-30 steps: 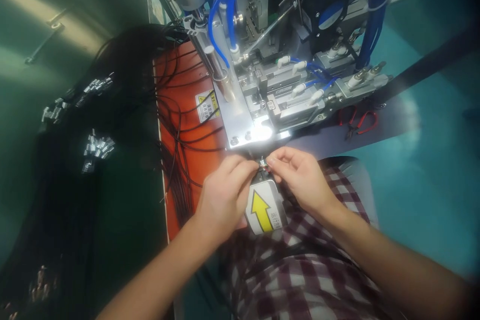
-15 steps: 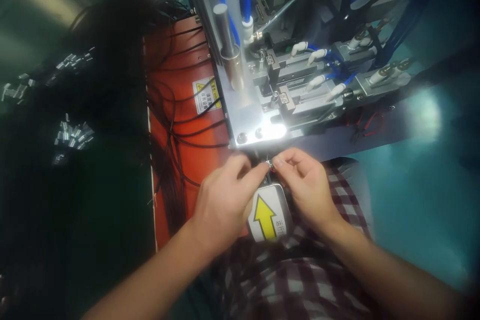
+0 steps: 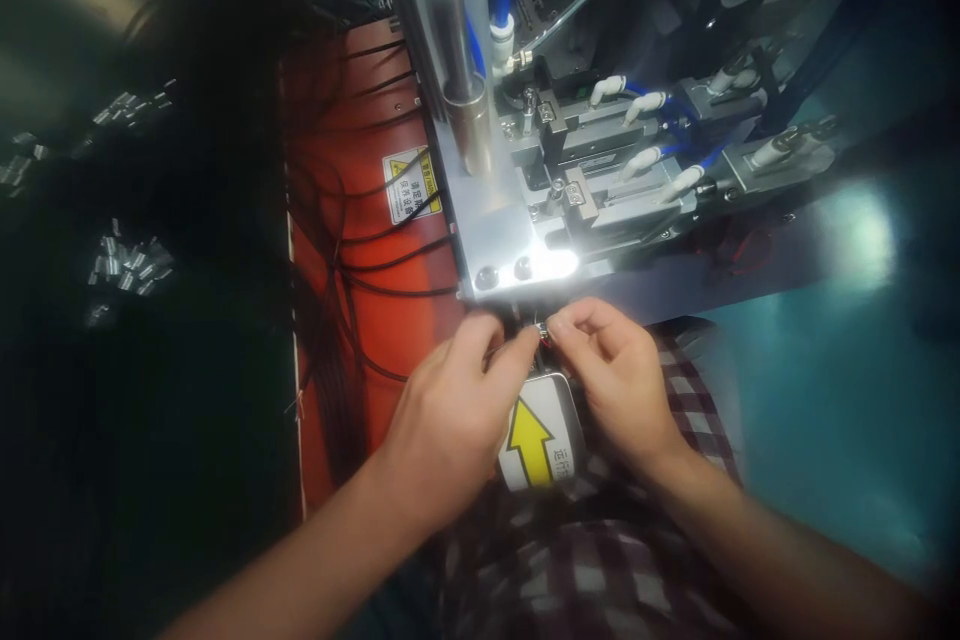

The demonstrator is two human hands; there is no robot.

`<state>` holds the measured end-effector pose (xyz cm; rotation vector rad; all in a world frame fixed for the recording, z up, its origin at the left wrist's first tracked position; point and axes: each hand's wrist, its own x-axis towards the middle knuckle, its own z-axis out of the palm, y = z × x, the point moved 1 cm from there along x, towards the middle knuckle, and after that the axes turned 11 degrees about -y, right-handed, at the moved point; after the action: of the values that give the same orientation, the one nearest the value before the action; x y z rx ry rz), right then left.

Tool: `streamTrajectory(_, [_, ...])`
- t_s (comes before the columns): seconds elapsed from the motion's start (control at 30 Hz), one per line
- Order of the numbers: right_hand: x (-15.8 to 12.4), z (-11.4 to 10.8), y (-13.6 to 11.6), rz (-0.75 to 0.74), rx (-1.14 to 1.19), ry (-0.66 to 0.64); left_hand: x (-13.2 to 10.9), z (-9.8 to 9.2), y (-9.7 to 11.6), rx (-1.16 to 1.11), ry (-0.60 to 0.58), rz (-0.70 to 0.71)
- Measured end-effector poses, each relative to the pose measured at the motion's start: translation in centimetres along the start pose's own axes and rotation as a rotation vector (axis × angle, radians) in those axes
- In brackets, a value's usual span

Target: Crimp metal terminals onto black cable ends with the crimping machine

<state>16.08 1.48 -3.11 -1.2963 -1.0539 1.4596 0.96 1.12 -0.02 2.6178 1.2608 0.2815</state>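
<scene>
My left hand and my right hand meet just below the front edge of a metal machine plate. Both pinch a tiny metal connector on the end of a thin cable between thumb and forefinger. The fingertips hide most of the piece. Under my hands sits a grey plate with a yellow arrow label. Black cables trail across the orange panel to the left.
The machine with blue air hoses and white fittings fills the top centre. A dark heap of black cables with metal ends lies at the left. A warning sticker is on the orange panel. My checked shirt is below.
The view has drifted slightly, so the machine sits lower and closer. My hands stay pinched together on the small connector, having shifted a little to the right.
</scene>
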Motion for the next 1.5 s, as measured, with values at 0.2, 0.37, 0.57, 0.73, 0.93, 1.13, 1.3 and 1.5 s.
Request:
streamTrajectory(0.2, [0.0, 0.1, -0.3, 0.087, 0.047, -0.013, 0.1, -0.2, 0.3, 0.035, -0.002, -0.009])
streamTrajectory(0.37, [-0.1, 0.1, -0.3, 0.144, 0.120, -0.032, 0.1, -0.2, 0.2, -0.028, 0.006, 0.008])
streamTrajectory(0.57, [-0.1, 0.3, -0.3, 0.132, 0.093, -0.024, 0.2, -0.2, 0.5, 0.022, 0.017, -0.006])
streamTrajectory(0.73, [0.1, 0.4, -0.4, 0.095, 0.027, 0.017, 0.2, -0.3, 0.7, 0.080, -0.014, -0.032])
streamTrajectory(0.93, [0.1, 0.5, -0.8, 0.153, 0.025, 0.014, 0.3, -0.4, 0.9, 0.094, -0.025, -0.045])
streamTrajectory(1.13, [0.1, 0.4, -0.7, 0.259, 0.206, -0.066, 0.3, -0.4, 0.7, 0.052, -0.012, -0.047])
streamTrajectory(1.3, [0.0, -0.3, 0.0, 0.305, 0.337, -0.175, 0.4, -0.4, 0.6, 0.030, -0.001, -0.048])
streamTrajectory(1.5, [-0.2, -1.0, 0.2, 0.224, 0.227, -0.201, 0.4, -0.5, 0.6, 0.000, -0.010, -0.055])
